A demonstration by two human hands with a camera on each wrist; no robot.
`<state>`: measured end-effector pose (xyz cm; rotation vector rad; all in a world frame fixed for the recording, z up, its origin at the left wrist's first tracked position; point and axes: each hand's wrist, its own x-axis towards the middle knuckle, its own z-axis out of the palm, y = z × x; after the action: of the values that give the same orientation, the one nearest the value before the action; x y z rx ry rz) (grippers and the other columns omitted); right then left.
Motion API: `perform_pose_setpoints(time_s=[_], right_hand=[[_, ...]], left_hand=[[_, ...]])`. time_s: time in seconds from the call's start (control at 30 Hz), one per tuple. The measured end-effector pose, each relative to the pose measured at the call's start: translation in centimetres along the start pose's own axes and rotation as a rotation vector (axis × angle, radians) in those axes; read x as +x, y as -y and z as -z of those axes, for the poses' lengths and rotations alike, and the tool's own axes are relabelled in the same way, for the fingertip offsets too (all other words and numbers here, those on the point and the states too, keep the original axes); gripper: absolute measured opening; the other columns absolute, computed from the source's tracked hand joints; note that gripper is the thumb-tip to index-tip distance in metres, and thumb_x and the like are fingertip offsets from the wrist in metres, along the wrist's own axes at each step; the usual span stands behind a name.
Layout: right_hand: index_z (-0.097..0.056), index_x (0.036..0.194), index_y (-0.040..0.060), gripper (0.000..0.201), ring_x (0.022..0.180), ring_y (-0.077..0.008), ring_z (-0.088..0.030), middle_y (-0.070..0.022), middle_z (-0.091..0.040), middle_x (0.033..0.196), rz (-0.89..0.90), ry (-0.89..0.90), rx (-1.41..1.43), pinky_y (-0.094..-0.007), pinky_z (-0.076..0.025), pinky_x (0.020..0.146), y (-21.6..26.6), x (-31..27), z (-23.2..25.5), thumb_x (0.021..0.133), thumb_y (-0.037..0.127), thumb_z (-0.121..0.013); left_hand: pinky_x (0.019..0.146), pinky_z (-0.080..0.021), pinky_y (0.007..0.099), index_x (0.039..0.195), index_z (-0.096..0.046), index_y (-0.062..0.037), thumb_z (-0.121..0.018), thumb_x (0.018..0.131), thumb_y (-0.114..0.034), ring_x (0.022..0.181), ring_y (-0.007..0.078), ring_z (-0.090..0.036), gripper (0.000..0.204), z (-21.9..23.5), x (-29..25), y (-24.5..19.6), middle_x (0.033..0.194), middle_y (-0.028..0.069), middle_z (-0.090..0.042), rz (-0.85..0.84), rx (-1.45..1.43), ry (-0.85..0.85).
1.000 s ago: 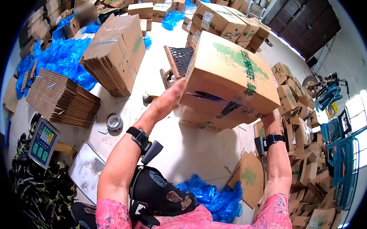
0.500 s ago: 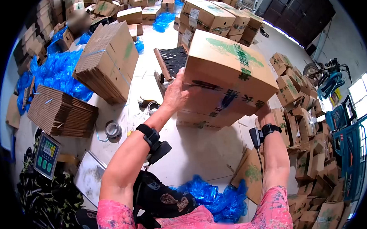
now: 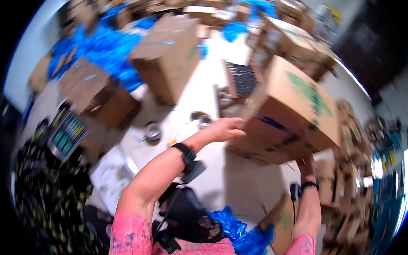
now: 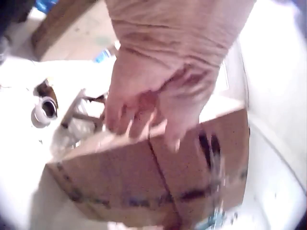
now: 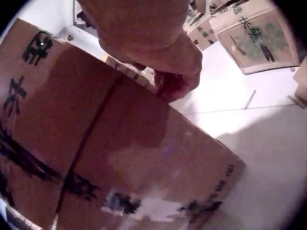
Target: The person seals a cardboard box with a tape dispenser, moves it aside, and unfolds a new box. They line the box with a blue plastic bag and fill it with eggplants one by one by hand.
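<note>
A large taped cardboard box [image 3: 280,120] with green print sits tilted in front of me, on top of another cardboard box [image 3: 245,154]. My left hand [image 3: 224,129] is at its left side, fingers reaching toward the edge; in the left wrist view that hand [image 4: 153,96] overlaps the box's upper edge, thumb pointing down over the printed face. At the lower right corner, my right hand [image 3: 306,165] grips the box. In the right wrist view the curled fingers of that hand [image 5: 163,57] are at the box's edge, partly hidden behind it.
Stacks of flattened cartons [image 3: 165,57] and blue plastic [image 3: 98,50] lie to the left. A low stool [image 3: 242,79] stands behind the box, tape rolls [image 3: 153,133] on the floor. Eggplants [image 3: 49,191] and a scale [image 3: 67,136] are at lower left; more boxes [image 3: 348,136] are piled right.
The view has swung, so the scene sits further right and is blurred. My left hand has slid down along the box's left side, its fingers now pointing right. My right hand stays at the lower corner.
</note>
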<state>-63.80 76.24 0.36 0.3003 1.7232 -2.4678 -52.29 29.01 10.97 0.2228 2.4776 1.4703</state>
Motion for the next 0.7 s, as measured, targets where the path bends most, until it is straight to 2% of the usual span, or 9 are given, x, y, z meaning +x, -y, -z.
perform_pose_setpoints(time_s=[0.03, 0.07, 0.17, 0.23, 0.3, 0.37, 0.53, 0.63, 0.7], right_hand=[[-0.064, 0.103, 0.0086, 0.023, 0.090, -0.0201, -0.060, -0.0057, -0.063, 0.096, -0.081, -0.014, -0.090, -0.0355, -0.051, 0.075, -1.3, -0.6, 1.1, 0.096, 0.030, -0.059], [-0.063, 0.095, 0.0087, 0.021, 0.081, -0.0190, -0.058, -0.0044, -0.062, 0.087, -0.217, -0.008, -0.217, -0.0348, -0.049, 0.067, -3.8, -1.7, 2.2, 0.097, 0.029, -0.057], [-0.058, 0.071, 0.0092, 0.033, 0.054, -0.0156, -0.054, -0.0007, -0.057, 0.061, -0.680, 0.104, -0.581, -0.0328, -0.041, 0.045, -12.1, -5.3, 3.4, 0.099, 0.026, -0.052], [-0.055, 0.071, 0.0096, 0.032, 0.055, -0.0154, -0.054, -0.0028, -0.057, 0.062, -0.850, 0.161, -0.740, -0.0307, -0.038, 0.044, -15.4, -9.4, -1.8, 0.098, 0.028, -0.055], [-0.056, 0.075, 0.0093, 0.029, 0.056, -0.0146, -0.055, -0.0033, -0.056, 0.062, -0.781, 0.317, -0.929, -0.0270, -0.038, 0.044, -17.5, -11.5, -8.8, 0.097, 0.028, -0.057], [-0.062, 0.085, 0.0070, 0.026, 0.058, -0.0132, -0.056, -0.0034, -0.058, 0.065, -0.619, 0.779, -0.902, -0.0237, -0.040, 0.049, -18.9, -10.5, -15.8, 0.097, 0.029, -0.057], [-0.065, 0.094, 0.0040, 0.030, 0.071, -0.0115, -0.059, -0.0031, -0.064, 0.077, -0.245, 1.019, -0.893, -0.0254, -0.046, 0.063, -20.5, -13.5, -41.1, 0.095, 0.034, -0.061], [-0.065, 0.101, 0.0019, 0.035, 0.074, -0.0119, -0.060, -0.0028, -0.064, 0.082, 0.051, 1.118, -0.861, -0.0259, -0.047, 0.064, -22.8, -14.2, -53.1, 0.097, 0.036, -0.059], [-0.064, 0.108, -0.0009, 0.041, 0.077, -0.0141, -0.060, -0.0044, -0.065, 0.088, 0.094, 1.141, -0.670, -0.0280, -0.049, 0.066, -21.4, -17.2, -60.6, 0.097, 0.038, -0.059]], left_hand=[[0.095, -0.050, 0.0377, 0.143, -0.045, -0.0020, -0.061, 0.093, -0.040, 0.113, 0.0265, -0.063, 0.065, 1.0, -1.4, 2.1, 0.123, 0.0193, -0.065, -0.070, 0.076, 0.000], [0.091, -0.053, 0.0375, 0.141, -0.046, 0.0001, -0.061, 0.094, -0.039, 0.105, 0.0235, -0.064, 0.063, 3.2, -4.2, 1.4, 0.120, 0.0177, -0.066, 0.043, 0.041, 0.042], [0.085, -0.055, 0.0339, 0.139, -0.048, -0.0003, -0.062, 0.094, -0.038, 0.098, 0.0206, -0.066, 0.060, 6.2, -12.6, 6.7, 0.112, 0.0157, -0.066, 0.171, -0.320, -0.240], [0.086, -0.054, 0.0320, 0.137, -0.049, -0.0012, -0.060, 0.095, -0.034, 0.104, 0.0209, -0.066, 0.055, 6.8, -19.0, 9.7, 0.117, 0.0151, -0.066, 0.318, -0.545, -0.379], [0.091, -0.051, 0.0340, 0.140, -0.046, -0.0026, -0.056, 0.097, -0.035, 0.110, 0.0228, -0.064, 0.054, 6.1, -25.4, 11.3, 0.122, 0.0143, -0.064, 0.346, -0.584, -0.474], [0.090, -0.051, 0.0346, 0.139, -0.047, -0.0019, -0.056, 0.098, -0.033, 0.108, 0.0232, -0.065, 0.053, 4.6, -30.3, 12.8, 0.123, 0.0169, -0.064, 0.458, -0.610, -0.499], [0.088, -0.052, 0.0306, 0.137, -0.051, -0.0030, -0.052, 0.099, -0.022, 0.104, 0.0180, -0.066, 0.042, 0.9, -39.7, 11.8, 0.119, 0.0142, -0.067, 0.565, -0.767, -0.602], [0.089, -0.051, 0.0302, 0.135, -0.051, 0.0004, -0.051, 0.100, -0.020, 0.105, 0.0178, -0.064, 0.041, -1.5, -43.2, 12.0, 0.119, 0.0141, -0.066, 0.595, -0.782, -0.705], [0.089, -0.051, 0.0306, 0.135, -0.051, 0.0022, -0.051, 0.100, -0.020, 0.106, 0.0189, -0.064, 0.041, -2.7, -44.2, 10.9, 0.119, 0.0147, -0.066, 0.619, -0.926, -0.834]])
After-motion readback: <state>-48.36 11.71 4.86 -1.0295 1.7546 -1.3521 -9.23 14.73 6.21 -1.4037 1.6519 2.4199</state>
